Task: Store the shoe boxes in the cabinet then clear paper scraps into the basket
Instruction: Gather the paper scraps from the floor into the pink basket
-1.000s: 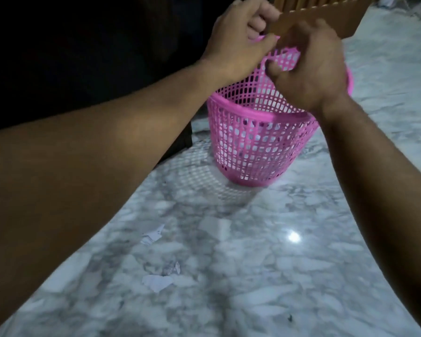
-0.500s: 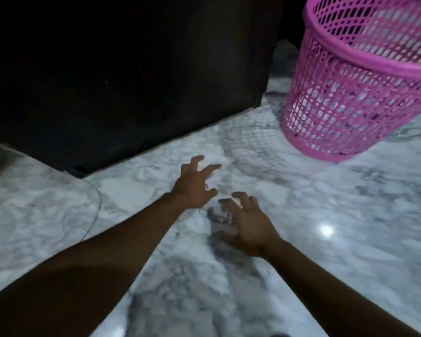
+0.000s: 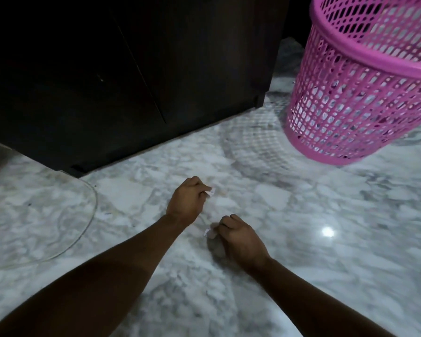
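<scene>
Currently we see both hands down at the grey-veined white marble floor (image 3: 301,276). Left hand (image 3: 186,204): fingers curled in, pinching a small white paper scrap (image 3: 210,191) between thumb and fingertips — the scrap sticks out on the side toward the basket. Right hand (image 3: 241,239): fingers likewise curled, gripping a second small white paper scrap (image 3: 208,232) that pokes out at the thumb side; whether it is off the floor we cannot tell. The two hands are near each other but apart, the left one farther from us.

The pink perforated plastic basket (image 3: 350,93) stands on the floor up and to the right, well apart from both hands; its rim runs out of view at the top and right. Through the mesh we note pale bits inside near the bottom — too blurred to identify.

The dark wooden cabinet (image 3: 131,69) fills the upper left, doors closed, its corner just beside the basket. A thin clear curved line (image 3: 93,210) lies on the floor at left. A bright light reflection (image 3: 327,231) shows on the marble right of the hands.
</scene>
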A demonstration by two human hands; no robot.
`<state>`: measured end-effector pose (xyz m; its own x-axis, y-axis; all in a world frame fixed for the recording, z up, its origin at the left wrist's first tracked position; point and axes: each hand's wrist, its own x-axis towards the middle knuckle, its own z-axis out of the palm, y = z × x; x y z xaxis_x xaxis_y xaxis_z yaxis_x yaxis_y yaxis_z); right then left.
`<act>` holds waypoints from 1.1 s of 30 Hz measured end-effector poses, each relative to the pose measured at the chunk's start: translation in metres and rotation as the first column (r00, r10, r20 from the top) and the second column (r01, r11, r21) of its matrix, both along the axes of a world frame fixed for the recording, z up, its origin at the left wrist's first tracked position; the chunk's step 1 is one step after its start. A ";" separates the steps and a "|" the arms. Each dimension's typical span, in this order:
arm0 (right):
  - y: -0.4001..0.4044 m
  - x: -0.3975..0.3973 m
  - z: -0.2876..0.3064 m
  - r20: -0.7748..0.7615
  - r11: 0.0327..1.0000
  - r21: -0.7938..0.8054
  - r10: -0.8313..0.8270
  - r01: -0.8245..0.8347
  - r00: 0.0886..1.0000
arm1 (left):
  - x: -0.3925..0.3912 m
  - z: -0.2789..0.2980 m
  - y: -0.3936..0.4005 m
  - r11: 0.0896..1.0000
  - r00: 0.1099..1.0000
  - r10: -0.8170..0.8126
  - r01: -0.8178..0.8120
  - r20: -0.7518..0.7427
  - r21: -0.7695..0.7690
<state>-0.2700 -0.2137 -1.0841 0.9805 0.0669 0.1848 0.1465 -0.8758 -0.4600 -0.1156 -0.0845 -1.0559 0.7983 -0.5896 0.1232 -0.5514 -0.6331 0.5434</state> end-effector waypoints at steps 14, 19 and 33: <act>-0.161 0.042 0.277 0.545 0.877 0.194 -0.468 0.439 0.696 | 0.037 0.217 -0.165 0.796 0.958 -0.031 0.195 0.284 -0.573; -0.244 0.059 0.342 0.511 0.753 0.133 -0.610 0.645 0.606 | 0.044 0.312 -0.257 0.765 0.911 -0.217 0.382 0.350 -0.518; -0.291 0.005 0.301 0.142 0.252 0.331 -0.966 0.909 0.216 | 0.036 0.260 -0.288 0.949 0.985 0.151 -0.121 0.083 -0.292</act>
